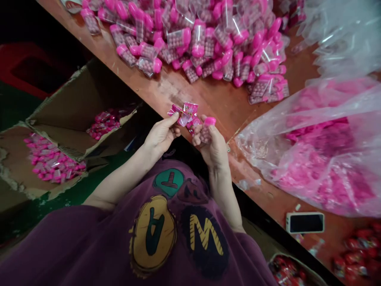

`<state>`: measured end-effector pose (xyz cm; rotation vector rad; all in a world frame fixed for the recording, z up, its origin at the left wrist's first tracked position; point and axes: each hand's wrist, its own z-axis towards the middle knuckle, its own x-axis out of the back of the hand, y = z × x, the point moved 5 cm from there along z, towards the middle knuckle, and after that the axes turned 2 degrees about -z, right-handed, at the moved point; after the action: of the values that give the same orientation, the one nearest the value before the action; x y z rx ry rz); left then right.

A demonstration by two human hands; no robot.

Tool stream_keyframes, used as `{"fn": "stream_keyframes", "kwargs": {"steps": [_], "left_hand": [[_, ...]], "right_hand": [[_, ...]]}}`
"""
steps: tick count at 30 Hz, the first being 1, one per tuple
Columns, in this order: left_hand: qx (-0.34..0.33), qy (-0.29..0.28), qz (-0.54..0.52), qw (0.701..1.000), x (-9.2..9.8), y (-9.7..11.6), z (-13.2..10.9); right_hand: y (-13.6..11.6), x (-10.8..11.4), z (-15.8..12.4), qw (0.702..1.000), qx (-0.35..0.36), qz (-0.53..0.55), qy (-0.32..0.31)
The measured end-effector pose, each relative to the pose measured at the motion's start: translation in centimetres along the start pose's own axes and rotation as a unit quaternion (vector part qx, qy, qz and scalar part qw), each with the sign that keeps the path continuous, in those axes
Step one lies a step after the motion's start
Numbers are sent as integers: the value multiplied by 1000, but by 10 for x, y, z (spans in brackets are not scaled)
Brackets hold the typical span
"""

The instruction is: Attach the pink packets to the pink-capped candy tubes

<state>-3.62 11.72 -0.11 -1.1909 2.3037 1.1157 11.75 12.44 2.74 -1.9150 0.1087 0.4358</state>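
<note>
My left hand (160, 135) pinches a small clear and pink plastic packet (184, 113) between thumb and fingers at the near edge of the brown table (214, 101). Close beside it, my right hand (212, 145) is closed around a small clear bottle with a pink cap (207, 128), and it touches the same packet. Both hands are held over the table edge, above my purple shirt.
A big heap of pink-capped bottles (208, 39) covers the far table. A clear plastic bag of pink items (321, 159) lies right. A phone (305, 222) rests near the edge. Red packets (360, 250) sit bottom right. An open cardboard box (68, 131) with pink packets stands left.
</note>
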Motion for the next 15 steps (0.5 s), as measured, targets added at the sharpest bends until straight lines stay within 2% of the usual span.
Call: {"fn": "stream_keyframes", "kwargs": {"steps": [4,10,15], "left_hand": [[7,-24,29,999,-10,-21,-5],[25,-46,76,996,-18,-47,-11],[20,-40,93,995,-20,-55,-13]], "right_hand": [[12,5,-29,1000,31,1,2],[32,19,-45,986,108,-55,118],[39,29,-51,972,115,-134,156]]}}
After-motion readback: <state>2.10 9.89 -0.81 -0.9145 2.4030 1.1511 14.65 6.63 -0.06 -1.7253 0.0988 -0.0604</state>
